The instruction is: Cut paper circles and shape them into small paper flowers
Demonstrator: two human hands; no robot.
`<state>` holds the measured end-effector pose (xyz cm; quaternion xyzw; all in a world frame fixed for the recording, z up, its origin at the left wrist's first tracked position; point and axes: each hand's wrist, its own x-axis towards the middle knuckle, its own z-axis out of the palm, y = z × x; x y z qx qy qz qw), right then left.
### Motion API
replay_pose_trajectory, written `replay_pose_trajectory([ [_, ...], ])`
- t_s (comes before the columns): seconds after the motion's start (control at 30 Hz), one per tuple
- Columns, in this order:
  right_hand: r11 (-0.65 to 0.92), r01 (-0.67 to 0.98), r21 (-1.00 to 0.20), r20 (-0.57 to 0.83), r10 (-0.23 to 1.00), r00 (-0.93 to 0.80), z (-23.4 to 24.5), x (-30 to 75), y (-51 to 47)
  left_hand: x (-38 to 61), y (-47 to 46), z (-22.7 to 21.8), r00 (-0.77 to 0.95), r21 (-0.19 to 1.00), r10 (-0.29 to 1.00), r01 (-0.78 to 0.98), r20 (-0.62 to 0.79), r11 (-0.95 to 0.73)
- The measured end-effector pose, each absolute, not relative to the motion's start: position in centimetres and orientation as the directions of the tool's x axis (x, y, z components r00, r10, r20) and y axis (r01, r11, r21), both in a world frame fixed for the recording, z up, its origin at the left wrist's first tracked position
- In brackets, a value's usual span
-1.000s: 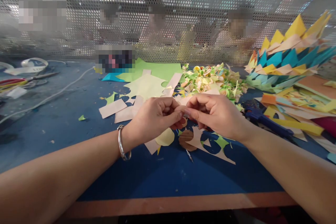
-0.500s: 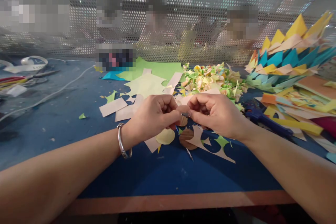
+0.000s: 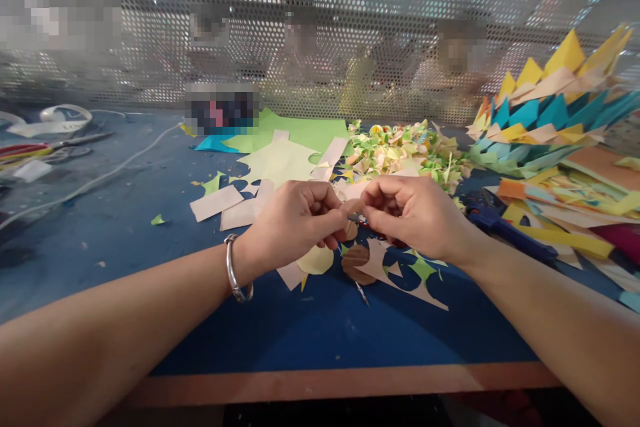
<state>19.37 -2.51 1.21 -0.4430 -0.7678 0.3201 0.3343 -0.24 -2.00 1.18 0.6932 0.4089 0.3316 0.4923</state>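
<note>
My left hand and my right hand meet over the middle of the blue table, fingers curled and thumbs pinched together. Between the fingertips sits a small pinkish paper piece with a thin dark metal tip showing beside it. Under the hands lie a brown paper circle, a pale yellow circle and a beige offcut sheet with round holes. My left wrist wears a silver bangle.
A heap of small curled paper flowers lies behind the hands. Stacked coloured paper spikes and sheets fill the right. A blue glue gun lies right of my hand. Green sheets, scissors and a white cable lie left. People sit behind a perforated screen.
Both hands stay pinched together in almost the same place; the fingers have shifted slightly around the small paper piece.
</note>
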Motion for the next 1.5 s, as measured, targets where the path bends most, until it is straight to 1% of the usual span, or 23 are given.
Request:
replay_pose_trajectory([
  [0.03, 0.406, 0.474, -0.782, 0.231, 0.894, -0.385, 1.2, 19.4, -2.5, -0.3, -2.0, 1.1, 0.456, 0.948, 0.887, 0.242, 0.075, -0.205],
  [0.1, 0.421, 0.496, -0.759, 0.240, 0.890, -0.388, 1.1, 19.5, -2.4, -0.3, -1.9, 1.1, 0.459, 0.909, 0.875, 0.280, 0.156, -0.309],
  [0.17, 0.447, 0.527, -0.723, 0.251, 0.880, -0.402, 1.0, 19.5, -2.3, -0.3, -1.9, 1.2, 0.443, 0.830, 0.854, 0.341, 0.273, -0.442],
  [0.23, 0.475, 0.561, -0.678, 0.261, 0.869, -0.421, 1.0, 19.4, -2.3, -0.3, -2.0, 1.2, 0.424, 0.763, 0.833, 0.383, 0.355, -0.520],
  [0.27, 0.486, 0.576, -0.658, 0.264, 0.864, -0.428, 1.0, 19.4, -2.4, -0.2, -2.0, 1.3, 0.423, 0.750, 0.826, 0.388, 0.371, -0.536],
  [0.33, 0.499, 0.596, -0.630, 0.268, 0.859, -0.436, 1.0, 19.3, -2.4, -0.2, -2.0, 1.2, 0.428, 0.757, 0.830, 0.388, 0.356, -0.525],
  [0.43, 0.501, 0.592, -0.631, 0.271, 0.858, -0.436, 1.0, 19.2, -2.4, -0.2, -1.8, 1.0, 0.460, 0.838, 0.858, 0.354, 0.230, -0.414],
  [0.53, 0.490, 0.569, -0.661, 0.275, 0.863, -0.424, 1.0, 19.2, -2.5, -0.2, -1.5, 0.9, 0.476, 0.939, 0.874, 0.245, 0.098, -0.240],
  [0.6, 0.494, 0.554, -0.670, 0.298, 0.863, -0.409, 1.0, 19.2, -2.6, -0.2, -1.5, 1.0, 0.472, 0.979, 0.881, 0.162, 0.036, -0.127],
  [0.67, 0.517, 0.538, -0.665, 0.353, 0.853, -0.384, 1.1, 19.2, -2.7, -0.1, -1.5, 1.2, 0.469, 0.996, 0.882, 0.089, -0.033, -0.010],
  [0.77, 0.571, 0.532, -0.625, 0.437, 0.821, -0.368, 1.1, 19.2, -2.7, -0.2, -1.4, 1.3, 0.466, 0.988, 0.874, -0.002, -0.137, 0.156],
  [0.9, 0.699, 0.524, -0.486, 0.535, 0.712, -0.454, 1.1, 19.4, -2.7, -0.4, -0.9, 1.1, 0.452, 0.942, 0.864, -0.130, -0.222, 0.309],
  [1.03, 0.780, 0.527, -0.337, 0.582, 0.613, -0.535, 1.0, 19.4, -2.7, -0.4, -0.7, 1.0, 0.441, 0.886, 0.851, -0.219, -0.285, 0.410],
  [1.13, 0.797, 0.531, -0.289, 0.587, 0.585, -0.559, 1.1, 19.5, -2.7, -0.4, -0.8, 1.0, 0.471, 0.861, 0.835, -0.257, -0.284, 0.438],
  [1.23, 0.793, 0.527, -0.307, 0.594, 0.592, -0.545, 1.1, 19.4, -2.7, -0.5, -0.9, 1.0, 0.522, 0.869, 0.818, -0.258, -0.242, 0.422],
  [1.3, 0.775, 0.526, -0.351, 0.586, 0.620, -0.523, 1.0, 19.3, -2.7, -0.5, -1.0, 0.8, 0.533, 0.887, 0.818, -0.241, -0.219, 0.394],
  [1.4, 0.705, 0.501, -0.502, 0.533, 0.709, -0.462, 0.9, 19.0, -2.8, -0.3, -1.2, 0.7, 0.489, 0.905, 0.849, -0.242, -0.198, 0.350],
  [1.5, 0.607, 0.433, -0.667, 0.463, 0.792, -0.397, 0.9, 18.7, -3.0, -0.1, -1.4, 0.8, 0.464, 0.923, 0.871, -0.243, -0.159, 0.298],
])
